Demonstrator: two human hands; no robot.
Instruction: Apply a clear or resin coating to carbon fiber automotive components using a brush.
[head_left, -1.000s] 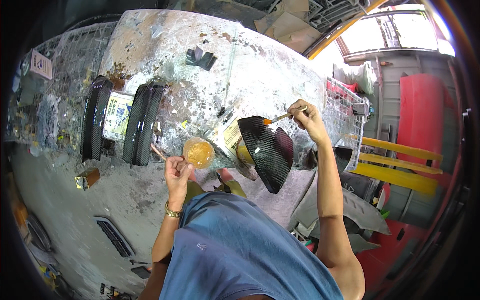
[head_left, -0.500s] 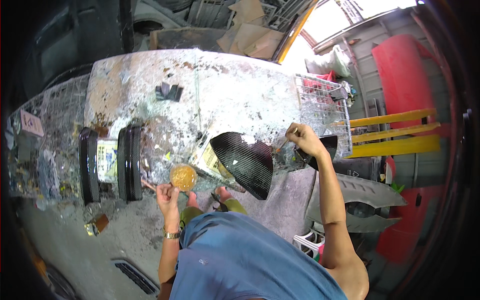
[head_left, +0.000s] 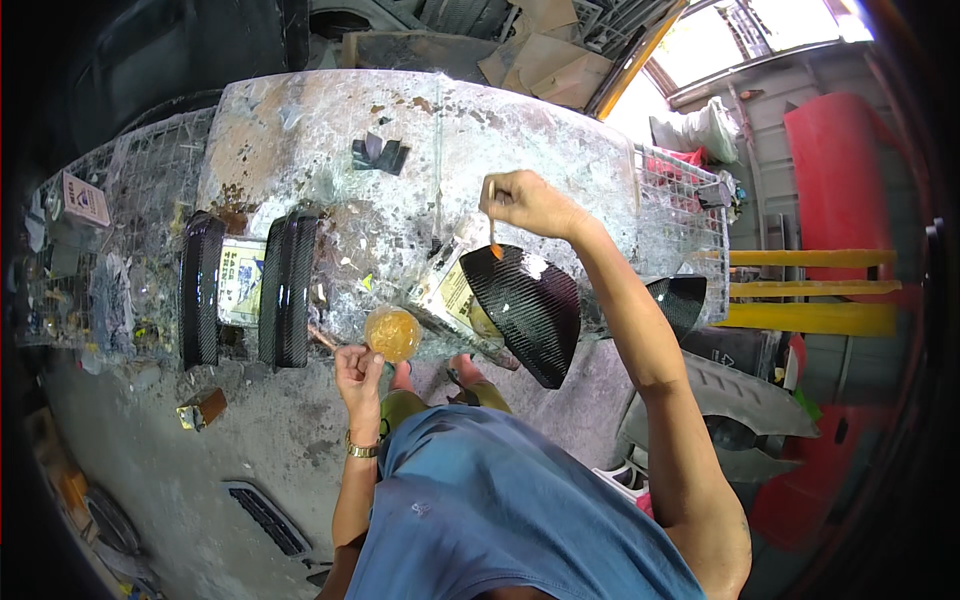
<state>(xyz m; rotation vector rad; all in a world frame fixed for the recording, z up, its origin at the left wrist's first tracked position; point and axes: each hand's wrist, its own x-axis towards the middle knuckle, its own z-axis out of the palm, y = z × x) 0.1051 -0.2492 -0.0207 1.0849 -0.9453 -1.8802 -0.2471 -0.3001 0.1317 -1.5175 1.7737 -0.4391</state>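
Note:
My left hand (head_left: 357, 378) is closed on the edge of a round, clear cup (head_left: 392, 336) of amber liquid, held over the table's near edge. My right hand (head_left: 530, 204) pinches the thin handle of a small brush (head_left: 495, 248). Its orange-brown tip is at the upper left corner of a glossy black carbon-fibre shell (head_left: 528, 318), seemingly touching it. That curved, pointed shell rests on a pale rectangular tin (head_left: 444, 292) and overhangs the near edge. Another, smaller-looking black shell (head_left: 680, 300) lies to the right, partly behind my right forearm.
Two long carbon-fibre pieces (head_left: 202, 290) lean across a labelled tin (head_left: 241, 283) on the left. Dark scraps (head_left: 380, 155) lie on the stained tabletop (head_left: 540, 125). Wire racks (head_left: 680, 185) flank it. Yellow bars (head_left: 810, 290) and a grey fender-like panel (head_left: 740, 410) are at right.
My right hand has moved left with the brush, from between the two black shells to the first shell's upper left corner. My left hand still holds the cup. The whole view has shifted slightly.

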